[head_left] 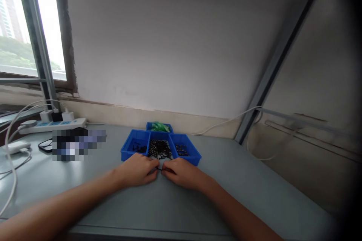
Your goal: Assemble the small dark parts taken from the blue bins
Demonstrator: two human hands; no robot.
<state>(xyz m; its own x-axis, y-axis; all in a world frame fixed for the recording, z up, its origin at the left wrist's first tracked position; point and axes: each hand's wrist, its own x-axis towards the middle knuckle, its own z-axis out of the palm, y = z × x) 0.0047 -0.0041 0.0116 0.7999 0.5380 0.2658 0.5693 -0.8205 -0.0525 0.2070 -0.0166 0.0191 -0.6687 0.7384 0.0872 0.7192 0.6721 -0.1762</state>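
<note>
My left hand (138,169) and my right hand (181,172) rest on the grey table (254,188), fingertips meeting just in front of the blue trays. Both hands are closed in a pinch on a small dark part (160,169) between them; it is too small to name. Right behind the fingers stands the middle blue tray (159,135), heaped with small dark metal parts. The left blue tray (130,146) holds a few dark pieces, the right blue tray (192,151) some more. A fourth blue tray (149,125) behind them holds green pieces (160,127).
A white power strip (53,124) with plugs and white cables lies at the back left, beside a white charger (15,146) and a dark phone (46,145). A window is at the left. A grey slanted metal bar (271,71) rises at the right.
</note>
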